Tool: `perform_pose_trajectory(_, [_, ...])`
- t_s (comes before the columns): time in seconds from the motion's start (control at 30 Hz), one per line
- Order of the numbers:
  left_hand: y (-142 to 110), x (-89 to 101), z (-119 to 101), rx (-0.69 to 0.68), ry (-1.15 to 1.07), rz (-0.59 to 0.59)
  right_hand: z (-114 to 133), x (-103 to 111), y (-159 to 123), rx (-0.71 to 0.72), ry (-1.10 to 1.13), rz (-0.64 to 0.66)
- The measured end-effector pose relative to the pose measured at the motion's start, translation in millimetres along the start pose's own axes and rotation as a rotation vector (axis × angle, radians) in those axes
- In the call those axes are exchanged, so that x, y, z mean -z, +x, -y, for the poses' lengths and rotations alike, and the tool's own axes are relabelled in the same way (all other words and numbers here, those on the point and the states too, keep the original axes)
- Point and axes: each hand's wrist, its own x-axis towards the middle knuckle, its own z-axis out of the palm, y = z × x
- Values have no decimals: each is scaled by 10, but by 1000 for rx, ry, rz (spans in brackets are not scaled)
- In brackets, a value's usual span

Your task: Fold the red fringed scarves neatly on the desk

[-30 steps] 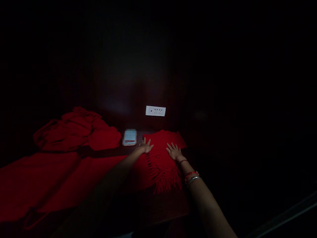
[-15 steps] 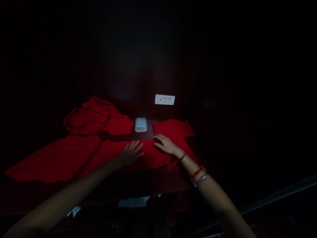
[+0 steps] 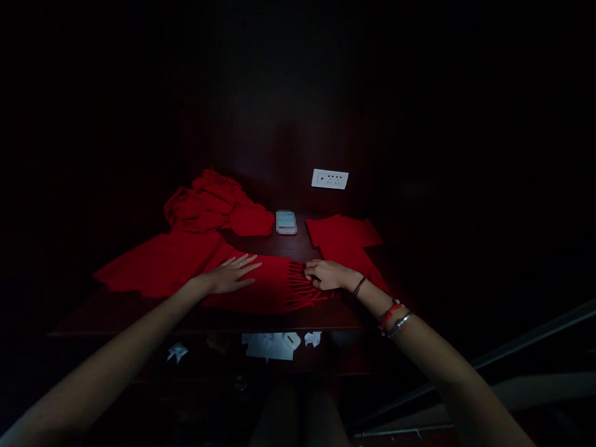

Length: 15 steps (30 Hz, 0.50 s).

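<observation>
A long red scarf (image 3: 267, 282) lies spread across the dark wooden table, its fringe (image 3: 297, 292) pointing right. My left hand (image 3: 229, 275) rests flat on the scarf's middle with the fingers spread, a ring on one of them. At the fringe, my right hand (image 3: 326, 274) has its fingers curled and closed on some of the strands; the fingertips are partly hidden. Just behind that hand is another folded red scarf (image 3: 344, 232), with fringe hanging near my wrist. A crumpled heap of red cloth (image 3: 214, 205) sits at the back left.
A phone (image 3: 285, 222) with a lit, blurred screen lies at the back of the table (image 3: 298, 247). Above it a white socket plate (image 3: 329, 179) is fixed to the dark wall. Below the table's front edge are white papers (image 3: 267, 346) and a small white object (image 3: 291, 340).
My right hand has gone from lying spread by the scarf's edge to curling at the fringe. My left hand has slid left along the cloth. The camera view has shifted.
</observation>
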Motion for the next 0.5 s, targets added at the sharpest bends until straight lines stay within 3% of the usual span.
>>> perform_pose_trajectory(0.07, [35,45,-49,8,10,12,5,90,-5,-32,-34,35])
perform_pose_trajectory(0.17, [209,99,-206,76,46,6,68,183,111,-41,-51,-59])
perform_pose_trajectory(0.23, [362,88,-324,104,47,-88,128,160,233,8,-30,-120])
perform_pose_trajectory(0.33, [533,-7,-423,97,-1,-164,153,16,340,97,-5,-77])
perform_pose_trajectory(0.5, [562,-131,-374,132,-15,-175,-81,-75,29,105,49,-12])
